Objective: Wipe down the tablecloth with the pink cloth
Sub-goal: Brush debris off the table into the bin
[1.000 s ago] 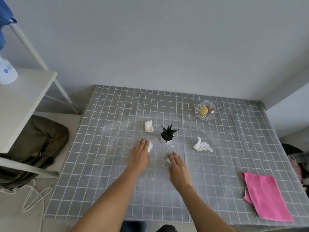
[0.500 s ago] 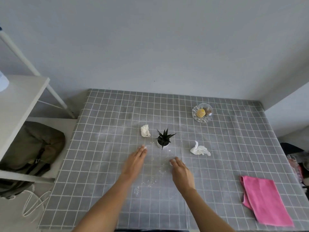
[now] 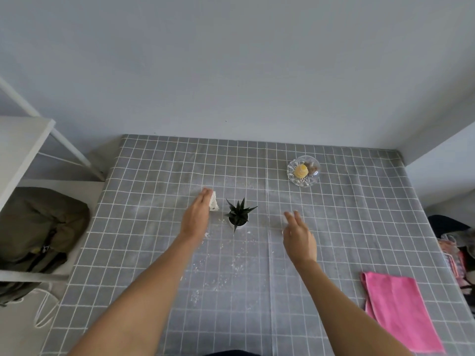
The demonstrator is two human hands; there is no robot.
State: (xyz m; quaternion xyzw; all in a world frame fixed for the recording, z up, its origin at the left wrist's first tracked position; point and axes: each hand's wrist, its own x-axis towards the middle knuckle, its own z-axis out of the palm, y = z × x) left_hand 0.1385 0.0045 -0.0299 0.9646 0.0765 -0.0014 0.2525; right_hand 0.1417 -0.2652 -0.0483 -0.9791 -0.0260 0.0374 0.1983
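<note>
The pink cloth [image 3: 401, 312] lies folded near the front right corner of the grey checked tablecloth [image 3: 144, 253], with neither hand on it. My left hand [image 3: 196, 218] reaches forward with fingers straight, its fingertips against a crumpled white tissue [image 3: 214, 201] left of a small potted plant [image 3: 237, 214]. My right hand [image 3: 298, 233] hovers flat to the right of the plant, fingers apart and blurred. It covers the spot where a second tissue lay. White crumbs [image 3: 218, 268] and powdery smears dot the cloth between my forearms.
A glass bowl [image 3: 303, 170] with a yellow item stands at the back right. A white shelf [image 3: 20, 145] and an olive bag [image 3: 38, 222] sit left of the table. Walls close off the back and right, with clutter [image 3: 455, 247] beyond the right edge.
Both hands have moved forward and apart. The left has reached the tissue beside the plant, and the right has swung right over the other tissue. The camera has tilted up a little.
</note>
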